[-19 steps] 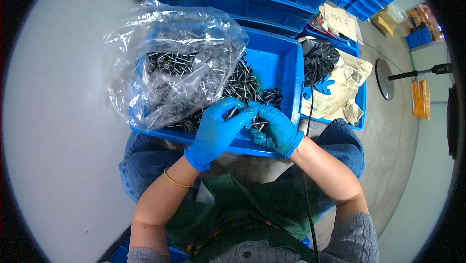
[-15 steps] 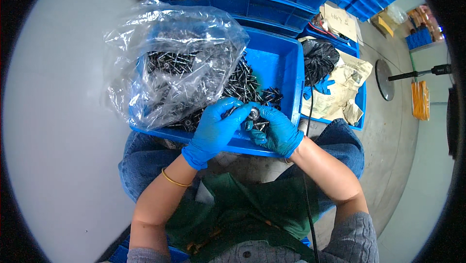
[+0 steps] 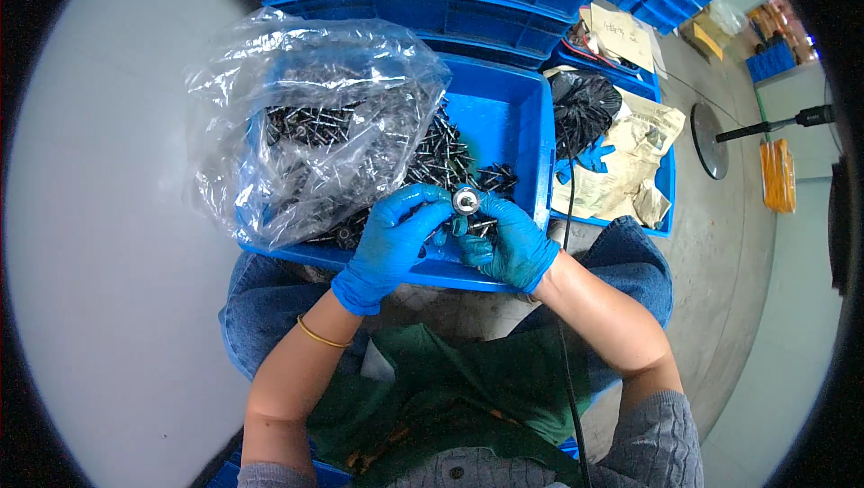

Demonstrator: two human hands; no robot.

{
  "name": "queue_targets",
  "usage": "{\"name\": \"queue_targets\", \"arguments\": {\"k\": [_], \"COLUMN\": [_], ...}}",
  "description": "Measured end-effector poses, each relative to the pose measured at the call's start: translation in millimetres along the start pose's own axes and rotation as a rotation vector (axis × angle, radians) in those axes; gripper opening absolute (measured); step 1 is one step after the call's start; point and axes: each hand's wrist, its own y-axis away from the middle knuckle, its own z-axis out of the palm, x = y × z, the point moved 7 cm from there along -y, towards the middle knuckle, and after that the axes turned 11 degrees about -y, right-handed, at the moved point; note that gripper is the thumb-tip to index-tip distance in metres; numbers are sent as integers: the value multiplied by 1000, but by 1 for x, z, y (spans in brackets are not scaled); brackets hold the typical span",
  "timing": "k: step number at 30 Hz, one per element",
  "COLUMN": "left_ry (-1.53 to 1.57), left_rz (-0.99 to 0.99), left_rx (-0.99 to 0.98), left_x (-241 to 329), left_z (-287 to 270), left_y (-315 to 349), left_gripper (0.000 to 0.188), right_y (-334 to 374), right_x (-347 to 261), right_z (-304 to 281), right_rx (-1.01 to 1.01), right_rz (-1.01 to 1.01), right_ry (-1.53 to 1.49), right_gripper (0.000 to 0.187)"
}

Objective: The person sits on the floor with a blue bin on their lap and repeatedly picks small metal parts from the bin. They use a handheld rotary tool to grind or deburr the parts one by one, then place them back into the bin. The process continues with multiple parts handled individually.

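Both my hands wear thin blue gloves and meet over the front of a blue plastic bin. My right hand is closed, pinching a metal part with a round, shiny ringed face, which is turned upward. Close on its left is my left hand, thumb and fingers curled together. Something dark shows between those fingers, too hidden to name. Beyond my hands, a heap of dark metal pins or shafts fills the bin's left and middle. A smaller cluster of them lies at the right.
A clear plastic bag drapes over the bin's left side. Stacked blue crates stand behind. To the right, another crate holds brown paper and a black bag. A black cable hangs down past my right forearm.
The part's round face has risen slightly and now shows more fully between my fingers. My left fingers have drawn back a little from it. The view has shifted slightly.
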Motion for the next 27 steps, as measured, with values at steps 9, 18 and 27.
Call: {"name": "queue_targets", "arguments": {"k": [9,18,27], "left_ry": [-8,-184,54], "left_rz": [15,222,224], "left_rx": [-28,64,249], "left_x": [6,15,14], "left_z": [6,3,-28], "left_y": [2,2,7], "left_gripper": [10,13,14], "right_y": [4,4,-14], "right_x": [-2,2,-17], "right_z": [-1,7,31], "right_rx": [118,-13,-153], "right_rz": [-24,-28,-235], "right_ry": [115,14,579], "right_gripper": [21,20,18]}}
